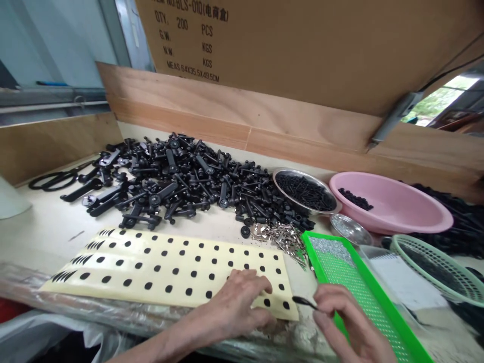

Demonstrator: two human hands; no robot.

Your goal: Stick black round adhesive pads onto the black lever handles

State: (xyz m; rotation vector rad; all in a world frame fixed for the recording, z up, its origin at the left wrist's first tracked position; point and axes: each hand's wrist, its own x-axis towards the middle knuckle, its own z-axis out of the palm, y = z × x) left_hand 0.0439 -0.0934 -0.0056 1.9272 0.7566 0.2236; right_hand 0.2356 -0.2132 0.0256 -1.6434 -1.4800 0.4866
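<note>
My left hand [242,305] rests on a pale yellow sheet [162,259] that carries rows of small black rounded pads. Its thumb and index finger are apart, and I see nothing between them. In the pinch of my right hand [350,322] is a slim black piece [305,301] with a wider, flattened tip; I cannot make out its exact kind. That tip points left, close to the sheet's right edge. Next to my right hand lies a bright green tray [372,287] with many small holes and a heap of tiny silvery parts [330,247].
Behind the sheet spreads a large pile of black plastic arm-like parts [177,176], with scissors [56,180] at its left. Small metal pieces [282,237] lie loose. A steel bowl [333,207], a pink basin [401,201] and a green basket [401,244] stand at the right.
</note>
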